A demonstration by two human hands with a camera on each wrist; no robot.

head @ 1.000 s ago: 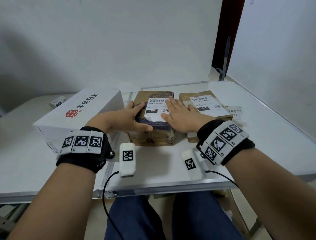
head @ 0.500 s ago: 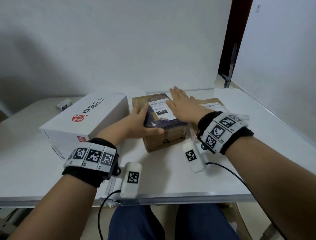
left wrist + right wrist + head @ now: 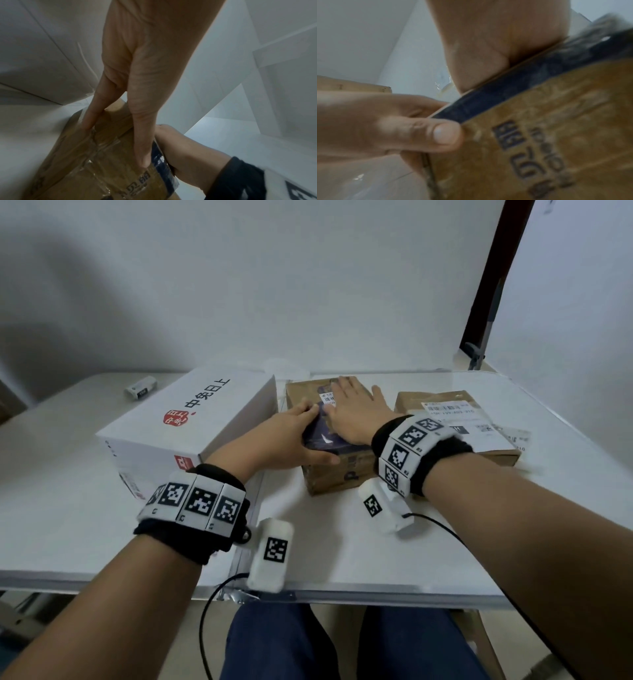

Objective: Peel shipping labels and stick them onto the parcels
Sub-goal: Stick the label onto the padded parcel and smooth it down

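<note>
A brown cardboard parcel (image 3: pixel 337 475) with dark tape sits mid-table. My left hand (image 3: pixel 291 436) grips its near-left corner, thumb (image 3: pixel 443 134) along the front top edge and fingers (image 3: pixel 91 119) on the left side. My right hand (image 3: pixel 356 414) lies flat on top, pressing a white shipping label (image 3: pixel 327 399) that only shows at its far-left corner. To the right stands a second brown parcel (image 3: pixel 428 400) with a label (image 3: pixel 459 419) stuck on it.
A large white box (image 3: pixel 191 419) with red and black print stands directly left of the held parcel. A loose label sheet (image 3: pixel 517 436) lies at the right of the white table (image 3: pixel 342 546). A small white object (image 3: pixel 140 386) sits at the back left.
My right hand has slid away from me across the label to the parcel's far edge, now covering most of it. The left hand has kept its grip on the corner.
</note>
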